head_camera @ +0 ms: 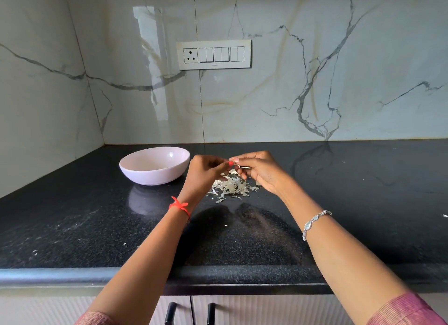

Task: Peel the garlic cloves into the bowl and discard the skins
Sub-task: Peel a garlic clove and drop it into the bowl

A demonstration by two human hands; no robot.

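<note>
Papery skins (231, 187) sit right below so scraps just drop; left hand (206, 170) and right hand (260, 170) pinch together on, probably, a clove (231, 160), bowl (155, 166) nearby

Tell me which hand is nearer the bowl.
Left. The left hand is just right of the bowl, a small gap from its rim. The right hand is farther right, past the left, over the skins.

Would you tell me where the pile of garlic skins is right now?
In the head view, the pile of garlic skins lies on the black counter, near centre, just right of the pink bowl.
</note>
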